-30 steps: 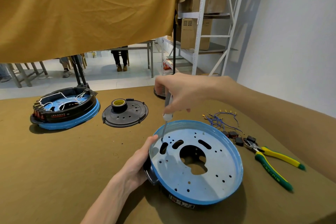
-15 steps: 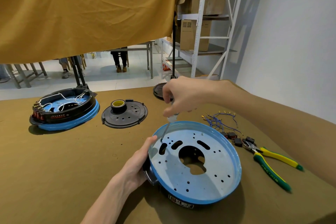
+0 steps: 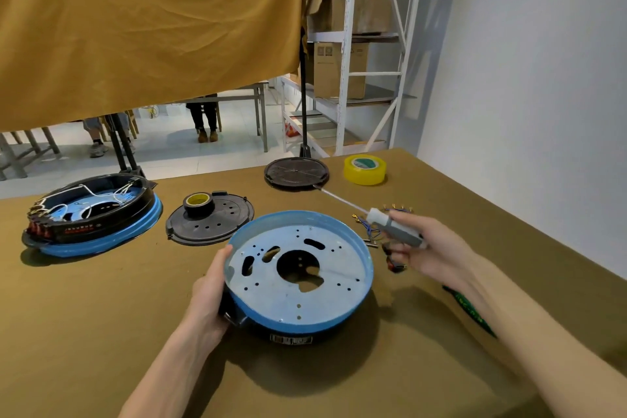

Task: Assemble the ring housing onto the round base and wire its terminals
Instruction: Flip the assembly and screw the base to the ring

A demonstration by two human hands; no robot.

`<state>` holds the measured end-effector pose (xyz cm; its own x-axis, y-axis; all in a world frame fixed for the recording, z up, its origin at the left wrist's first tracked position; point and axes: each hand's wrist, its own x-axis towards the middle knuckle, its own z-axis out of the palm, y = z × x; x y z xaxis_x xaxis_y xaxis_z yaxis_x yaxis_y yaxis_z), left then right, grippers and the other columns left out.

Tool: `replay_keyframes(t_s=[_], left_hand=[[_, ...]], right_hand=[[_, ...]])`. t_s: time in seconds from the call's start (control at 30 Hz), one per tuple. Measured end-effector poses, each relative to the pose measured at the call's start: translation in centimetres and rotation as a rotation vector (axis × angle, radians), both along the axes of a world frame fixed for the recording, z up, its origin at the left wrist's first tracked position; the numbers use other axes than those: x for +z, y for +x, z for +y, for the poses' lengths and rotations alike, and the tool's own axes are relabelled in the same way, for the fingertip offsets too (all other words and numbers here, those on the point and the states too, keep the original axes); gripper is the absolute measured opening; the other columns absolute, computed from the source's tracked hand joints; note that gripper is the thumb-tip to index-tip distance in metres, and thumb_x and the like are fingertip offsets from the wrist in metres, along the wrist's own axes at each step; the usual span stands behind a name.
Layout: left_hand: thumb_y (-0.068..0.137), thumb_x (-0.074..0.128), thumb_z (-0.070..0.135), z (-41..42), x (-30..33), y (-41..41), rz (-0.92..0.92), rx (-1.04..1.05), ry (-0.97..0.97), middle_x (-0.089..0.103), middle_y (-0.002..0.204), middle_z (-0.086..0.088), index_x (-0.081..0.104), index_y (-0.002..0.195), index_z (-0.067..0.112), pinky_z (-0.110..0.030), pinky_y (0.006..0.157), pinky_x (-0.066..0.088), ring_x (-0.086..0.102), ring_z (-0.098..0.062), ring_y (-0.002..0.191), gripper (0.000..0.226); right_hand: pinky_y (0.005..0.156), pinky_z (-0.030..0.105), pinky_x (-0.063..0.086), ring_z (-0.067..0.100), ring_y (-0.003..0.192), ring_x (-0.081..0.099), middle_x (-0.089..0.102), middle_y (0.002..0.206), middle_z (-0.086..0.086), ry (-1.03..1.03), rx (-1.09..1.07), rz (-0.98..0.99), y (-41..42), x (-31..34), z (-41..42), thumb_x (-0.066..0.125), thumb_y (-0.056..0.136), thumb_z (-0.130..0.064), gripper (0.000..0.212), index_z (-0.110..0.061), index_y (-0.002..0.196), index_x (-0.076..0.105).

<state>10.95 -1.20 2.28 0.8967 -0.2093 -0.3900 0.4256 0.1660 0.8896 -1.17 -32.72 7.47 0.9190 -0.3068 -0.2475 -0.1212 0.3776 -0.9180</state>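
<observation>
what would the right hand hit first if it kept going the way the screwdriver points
Probably the black round disc at the table's far edge: the screwdriver in the right hand points at its near rim. Its height above the table is unclear.

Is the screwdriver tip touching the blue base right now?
Apart. The head view shows the screwdriver held in the right hand, beside the blue base, tip pointing away.

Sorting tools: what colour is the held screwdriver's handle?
Grey, paler at the collar, on the screwdriver; head view.
</observation>
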Motion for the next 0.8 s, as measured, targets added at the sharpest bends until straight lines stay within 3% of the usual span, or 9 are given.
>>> replay_keyframes(t_s=[0.13,0.2,0.27,0.37,0.47,0.53,0.63,0.8], left_hand=[[0.100,0.052,0.058,-0.2,-0.5,0.5,-0.077,0.075,0.175,0.080,0.086,-0.010,0.074,0.101,0.017,-0.040,0.072,0.056,0.074,-0.032,0.090,0.046],[0.102,0.049,0.057,-0.5,-0.5,0.7,-0.097,0.102,0.237,0.079,0.084,-0.009,0.071,0.093,0.019,-0.039,0.070,0.055,0.073,-0.030,0.086,0.044],[0.104,0.047,0.055,-0.8,-0.6,0.9,-0.106,0.140,0.270,0.077,0.084,-0.009,0.067,0.086,0.019,-0.036,0.064,0.052,0.071,-0.027,0.080,0.044],[0.105,0.042,0.055,-0.8,-0.7,1.4,-0.122,0.185,0.326,0.074,0.083,-0.007,0.064,0.089,0.016,-0.033,0.057,0.046,0.068,-0.023,0.075,0.048],[0.106,0.039,0.056,-0.4,-0.9,2.0,-0.132,0.216,0.351,0.072,0.088,-0.008,0.064,0.093,0.014,-0.035,0.062,0.048,0.066,-0.024,0.080,0.050],[0.106,0.039,0.056,-0.1,-1.1,2.2,-0.131,0.223,0.354,0.071,0.089,-0.008,0.063,0.094,0.014,-0.035,0.063,0.049,0.066,-0.025,0.082,0.049],[0.107,0.040,0.051,0.1,-1.5,2.4,-0.169,0.213,0.377,0.071,0.087,-0.008,0.064,0.093,0.015,-0.034,0.060,0.047,0.066,-0.023,0.080,0.045],[0.109,0.041,0.036,0.1,-2.0,2.0,-0.262,0.195,0.387,0.067,0.082,-0.008,0.060,0.088,0.020,-0.032,0.056,0.043,0.062,-0.018,0.073,0.032]], right_hand=[[0.048,0.029,0.040,0.016,0.055,0.044,0.063,0.081,0.012,0.150,-0.068,-0.016,-1.2,-3.9,-0.3,0.075,0.082,-0.033,0.039,-0.005,0.108,0.067],[0.053,0.029,0.042,0.016,0.059,0.048,0.064,0.085,0.012,0.096,-0.117,-0.007,-1.5,-4.9,-0.2,0.071,0.091,-0.029,0.033,-0.005,0.114,0.067],[0.058,0.026,0.042,0.015,0.064,0.052,0.067,0.093,0.010,-0.187,-0.188,0.062,-1.5,-5.8,0.4,0.065,0.099,-0.024,0.025,-0.011,0.121,0.065],[0.069,0.014,0.041,0.002,0.087,0.059,0.063,0.110,-0.006,-0.874,-0.180,0.103,-1.8,-7.6,1.9,0.061,0.102,-0.026,0.019,-0.024,0.121,0.056],[0.086,0.020,0.039,0.005,0.105,0.052,0.051,0.121,-0.011,-1.318,-0.039,0.113,-1.7,-8.8,2.9,0.060,0.101,-0.030,0.033,-0.026,0.131,0.046],[0.087,0.021,0.039,0.007,0.106,0.049,0.048,0.121,-0.009,-1.449,-0.020,0.157,-1.1,-8.7,3.1,0.062,0.099,-0.035,0.039,-0.026,0.132,0.045],[0.085,0.026,0.042,0.011,0.106,0.051,0.050,0.116,-0.007,-1.468,-0.082,0.162,0.8,-7.7,2.7,0.056,0.100,-0.046,0.032,-0.026,0.125,0.054],[0.074,0.031,0.042,0.026,0.101,0.063,0.061,0.111,0.009,-1.536,-0.124,0.202,6.9,-5.2,1.0,0.054,0.102,-0.029,0.027,-0.011,0.110,0.073]])
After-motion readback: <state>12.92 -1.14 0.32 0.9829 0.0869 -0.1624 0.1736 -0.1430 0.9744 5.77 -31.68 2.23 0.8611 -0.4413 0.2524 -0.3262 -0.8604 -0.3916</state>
